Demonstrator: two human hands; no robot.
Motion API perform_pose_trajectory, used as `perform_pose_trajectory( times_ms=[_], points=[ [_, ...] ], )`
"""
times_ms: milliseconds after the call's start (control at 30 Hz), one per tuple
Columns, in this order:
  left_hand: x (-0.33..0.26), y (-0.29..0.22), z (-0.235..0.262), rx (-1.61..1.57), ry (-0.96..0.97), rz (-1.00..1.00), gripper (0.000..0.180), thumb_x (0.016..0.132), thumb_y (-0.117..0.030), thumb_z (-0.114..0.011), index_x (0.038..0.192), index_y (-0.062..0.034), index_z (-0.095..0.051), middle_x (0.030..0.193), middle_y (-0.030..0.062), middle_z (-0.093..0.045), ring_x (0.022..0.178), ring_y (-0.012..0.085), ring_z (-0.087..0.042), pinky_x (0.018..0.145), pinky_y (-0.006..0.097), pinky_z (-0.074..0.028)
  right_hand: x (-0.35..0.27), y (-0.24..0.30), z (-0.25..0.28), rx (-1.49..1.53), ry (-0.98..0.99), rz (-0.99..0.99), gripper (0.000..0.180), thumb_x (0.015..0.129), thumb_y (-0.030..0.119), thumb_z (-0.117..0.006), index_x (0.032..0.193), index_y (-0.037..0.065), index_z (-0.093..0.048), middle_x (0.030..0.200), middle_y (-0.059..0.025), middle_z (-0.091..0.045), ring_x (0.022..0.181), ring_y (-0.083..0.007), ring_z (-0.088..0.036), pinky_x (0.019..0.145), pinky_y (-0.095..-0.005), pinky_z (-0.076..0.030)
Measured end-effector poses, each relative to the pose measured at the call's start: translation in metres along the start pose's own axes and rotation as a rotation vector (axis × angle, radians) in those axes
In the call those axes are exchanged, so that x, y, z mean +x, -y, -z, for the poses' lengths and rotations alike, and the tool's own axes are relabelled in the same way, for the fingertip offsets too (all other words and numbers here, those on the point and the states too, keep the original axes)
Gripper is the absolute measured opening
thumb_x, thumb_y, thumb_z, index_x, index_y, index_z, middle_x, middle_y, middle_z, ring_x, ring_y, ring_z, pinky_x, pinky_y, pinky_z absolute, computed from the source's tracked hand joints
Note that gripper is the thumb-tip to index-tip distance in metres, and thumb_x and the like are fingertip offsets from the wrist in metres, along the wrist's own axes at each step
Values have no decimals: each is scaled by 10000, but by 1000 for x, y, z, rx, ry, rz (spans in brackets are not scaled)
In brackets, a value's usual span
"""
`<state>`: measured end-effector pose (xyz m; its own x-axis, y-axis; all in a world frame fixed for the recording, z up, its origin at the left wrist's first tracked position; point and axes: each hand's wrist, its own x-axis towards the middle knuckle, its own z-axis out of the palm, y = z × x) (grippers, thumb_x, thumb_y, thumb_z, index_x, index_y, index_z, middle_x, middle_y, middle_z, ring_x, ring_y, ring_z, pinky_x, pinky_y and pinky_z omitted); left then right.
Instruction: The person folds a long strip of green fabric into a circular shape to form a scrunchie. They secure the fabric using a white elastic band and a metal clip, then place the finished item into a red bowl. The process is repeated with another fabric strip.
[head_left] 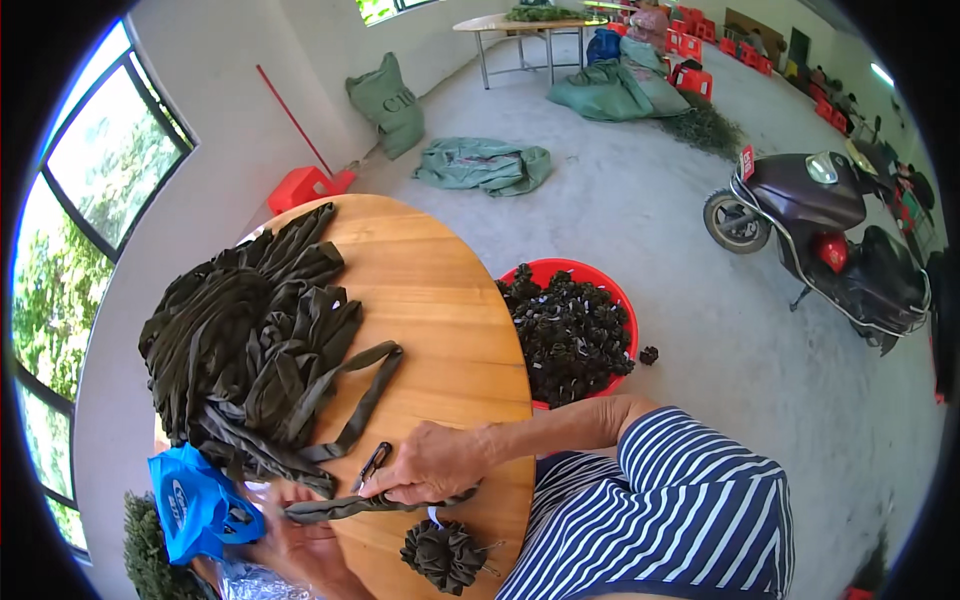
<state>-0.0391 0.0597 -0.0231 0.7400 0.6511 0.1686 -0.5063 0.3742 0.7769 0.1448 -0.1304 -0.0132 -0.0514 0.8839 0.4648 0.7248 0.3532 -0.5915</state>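
Note:
A narrow dark olive fabric strip stretches between my two hands above the round wooden table. My right hand is closed over its right part, index finger pointing left along it. My left hand, partly blurred, pinches around the strip's left end. A small black-handled pair of snips lies just beyond my right fingertips. Close to the table's near edge sits a gathered dark scrunchie with a white tag. Many loose strips form a big dark heap on the table's left side.
A red basin full of dark scrunchies stands on the floor right of the table; one scrunchie lies beside it. A blue plastic bag hangs near my left hand. Farther off are green sacks and a parked scooter.

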Motion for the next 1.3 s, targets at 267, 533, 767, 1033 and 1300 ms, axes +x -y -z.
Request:
perform_pose_trajectory(
  times_ms=[267,533,767,1033,1300],
  points=[
    [-32,80,-9,-237,-158,207,310,889,-153,-491,1159,-6,-454,1073,95,-565,963,149,-564,797,259,-495,-2,-4,-37,-140,-18,-135,233,779,169,-519,985,64,-487,485,-102,-502,444,-250,-543,396,-369,-381],
    [-21,39,-17,127,-156,-119,313,891,-167,-482,1143,18,-477,1067,127,-564,987,198,-552,851,301,-468,-1,-19,-40,35,-19,-178,200,798,196,-516,920,45,-470,643,-166,-541,676,-350,-563,586,-433,-419],
    [-11,9,30,163,-256,-212,297,872,-147,-514,1120,15,-491,1051,126,-567,951,206,-562,856,317,-460,-11,-3,-32,4,178,-218,317,775,314,-568,895,34,-480,685,-166,-521,674,-343,-554,574,-437,-402],
    [-29,25,-43,265,-233,-251,230,893,-148,-484,1040,28,-506,983,139,-577,887,206,-572,767,292,-488,7,-5,-37,-60,70,-125,338,767,368,-557,743,31,-556,788,-104,-543,846,-246,-506,776,-364,-343],
    [-23,44,-41,33,-265,-95,241,909,-143,-448,1065,23,-526,1006,124,-594,971,205,-567,801,308,-467,2,-4,-20,72,113,-277,276,765,284,-584,861,26,-567,801,-154,-579,782,-317,-559,701,-394,-426]
  ],
)
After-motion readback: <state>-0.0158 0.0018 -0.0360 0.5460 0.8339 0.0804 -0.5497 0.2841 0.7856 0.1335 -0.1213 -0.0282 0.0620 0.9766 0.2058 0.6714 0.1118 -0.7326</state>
